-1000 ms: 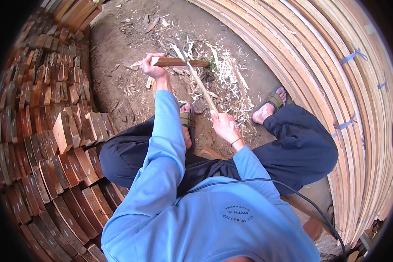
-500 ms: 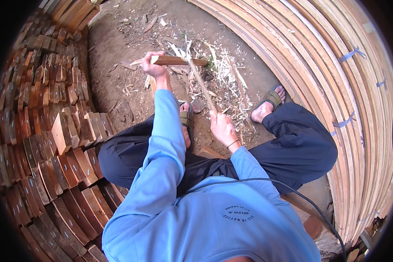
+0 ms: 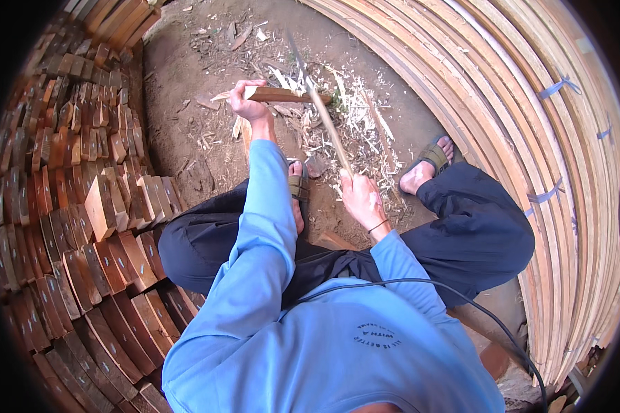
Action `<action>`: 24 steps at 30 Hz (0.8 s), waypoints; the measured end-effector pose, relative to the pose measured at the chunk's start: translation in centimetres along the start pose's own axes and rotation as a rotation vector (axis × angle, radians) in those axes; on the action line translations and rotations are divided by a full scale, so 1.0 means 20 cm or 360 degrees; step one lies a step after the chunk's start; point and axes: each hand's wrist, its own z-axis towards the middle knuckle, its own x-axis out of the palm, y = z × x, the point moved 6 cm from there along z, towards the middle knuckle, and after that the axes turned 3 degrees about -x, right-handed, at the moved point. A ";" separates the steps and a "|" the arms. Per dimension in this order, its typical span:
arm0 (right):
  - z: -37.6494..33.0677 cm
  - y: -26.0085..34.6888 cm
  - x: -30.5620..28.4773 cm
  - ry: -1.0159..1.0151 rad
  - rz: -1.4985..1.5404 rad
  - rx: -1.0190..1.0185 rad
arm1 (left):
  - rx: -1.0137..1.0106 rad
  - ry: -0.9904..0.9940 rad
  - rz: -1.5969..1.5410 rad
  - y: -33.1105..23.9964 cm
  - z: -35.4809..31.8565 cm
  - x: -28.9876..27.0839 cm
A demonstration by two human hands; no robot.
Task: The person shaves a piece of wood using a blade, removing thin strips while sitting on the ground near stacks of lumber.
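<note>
My left hand (image 3: 248,103) is closed round one end of a short wooden stake (image 3: 277,95), which lies roughly crosswise with its other end to the right. My right hand (image 3: 363,199) grips the butt of a long-handled knife (image 3: 332,134). Its pale wooden shaft slants up and left from my fist, passing over the stake's right part. Beyond it the thin dark blade is smeared by motion. Whether the blade touches the stake cannot be told. Pale shavings (image 3: 358,113) lie on the ground around and past the stake's right end.
Stacked timber pieces (image 3: 89,275) rise along the left. Long bundled wooden strips (image 3: 489,103), tied with blue-grey bands, curve along the right. My sandalled feet (image 3: 420,173) rest on the dirt ground (image 3: 186,69). A black cable (image 3: 475,310) runs across my lap.
The long-handled knife has swung up and away, so more of its shaft and its blurred blade now show beyond the stake. The left hand and stake sit almost as before.
</note>
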 end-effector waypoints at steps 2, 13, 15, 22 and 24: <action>0.00 -0.01 0.01 -0.0120 0.0056 -0.0059 | 0.0005 -0.0027 0.0080 0.00 -0.03 0.06; 0.02 -0.09 0.13 0.0108 -0.0051 0.0034 | -0.0012 -0.0056 -0.0002 0.00 -0.01 0.04; 0.06 -0.14 0.13 0.0111 -0.0095 0.0027 | 0.0002 -0.0010 -0.0175 0.01 0.05 -0.04; 0.00 -0.04 0.06 0.0002 -0.0027 -0.0048 | -0.0016 -0.0073 -0.0031 0.01 -0.01 0.02; 0.02 -0.10 0.11 0.0053 -0.0038 0.0054 | -0.0001 -0.0033 -0.0120 -0.02 0.00 0.00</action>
